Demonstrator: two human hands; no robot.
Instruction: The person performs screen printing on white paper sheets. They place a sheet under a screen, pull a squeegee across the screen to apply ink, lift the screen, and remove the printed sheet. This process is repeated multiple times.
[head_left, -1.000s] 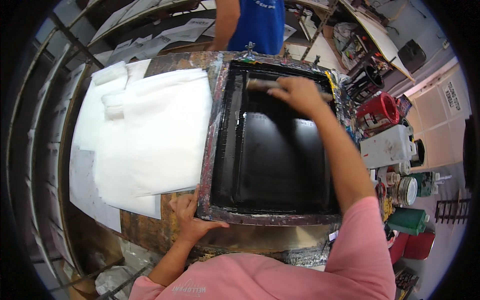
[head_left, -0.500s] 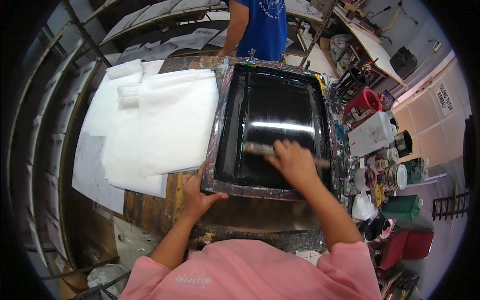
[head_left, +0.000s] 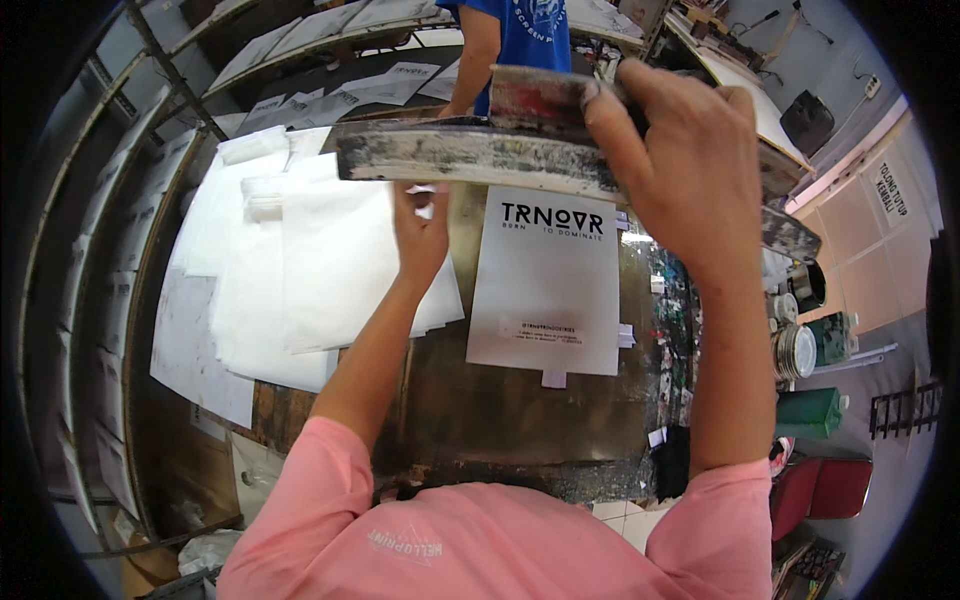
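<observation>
The near edge of the screen frame (head_left: 460, 160) is raised high over the table. My right hand (head_left: 690, 160) is closed at this edge, with the thumb on its near side. The same hand also holds a squeegee (head_left: 540, 98) with a red-stained wooden grip, lying just behind the frame edge. My left hand (head_left: 422, 235) is under the raised edge, beside the stack of white sheets (head_left: 345, 260); its fingers are partly hidden by the frame and blurred. Below the frame, a white sheet (head_left: 545, 280) with black print lies on the brown table board (head_left: 440, 400), small tabs around it.
A person in a blue shirt (head_left: 535, 30) stands beyond the table. Shelves (head_left: 110, 290) line the left side. At the right are cans (head_left: 793, 352), a green jug (head_left: 808, 413) and a red chair (head_left: 825, 490). Printed sheets (head_left: 400, 85) lie on a far table.
The screen frame has swung up from the table, uncovering the printed sheet. My right hand has risen with the squeegee. My left hand has moved forward from the frame's near left corner.
</observation>
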